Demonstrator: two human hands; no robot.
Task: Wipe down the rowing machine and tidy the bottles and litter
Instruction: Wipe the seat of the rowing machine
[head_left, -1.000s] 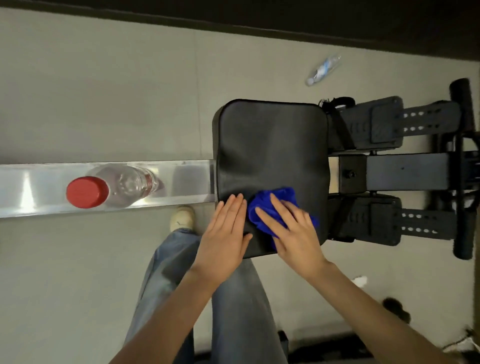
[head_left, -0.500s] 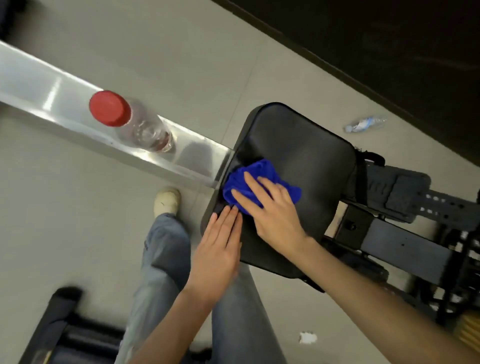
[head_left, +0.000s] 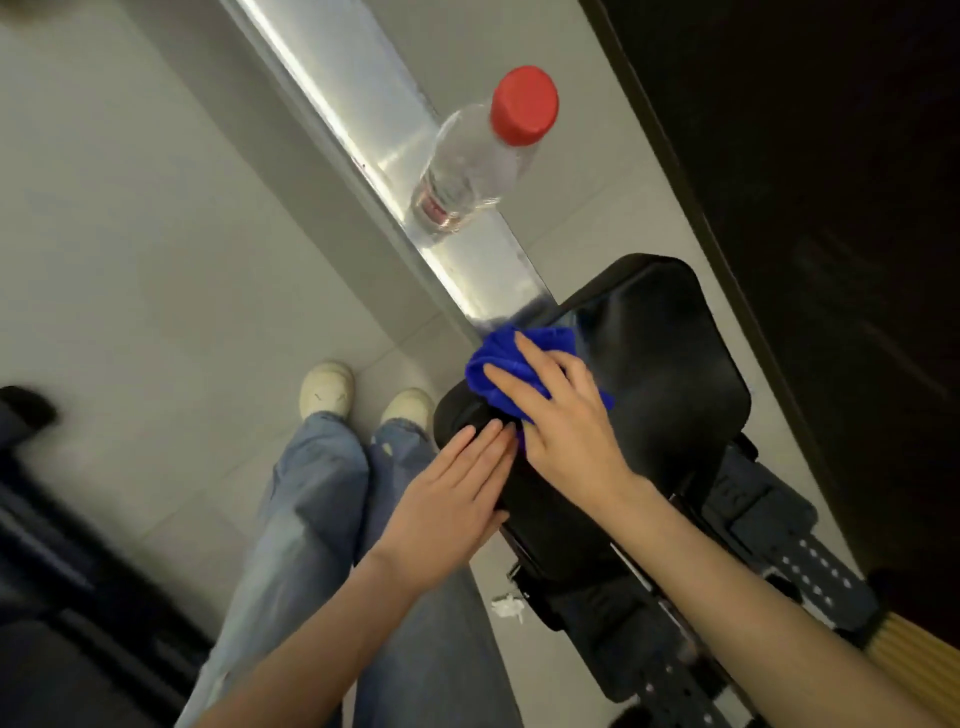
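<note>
The right hand has swept the cloth across the seat to the corner by the rail, fingers spread flat and pressing. The left hand stays flat on the near edge. Seat looks nearly done; the bottle on the rail and the floor litter wait.

Pale grey tiled floor, dark wall alongside.

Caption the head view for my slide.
Right hand presses cloth on seat, left hand flat beside it; bottle stands on rail.
</note>
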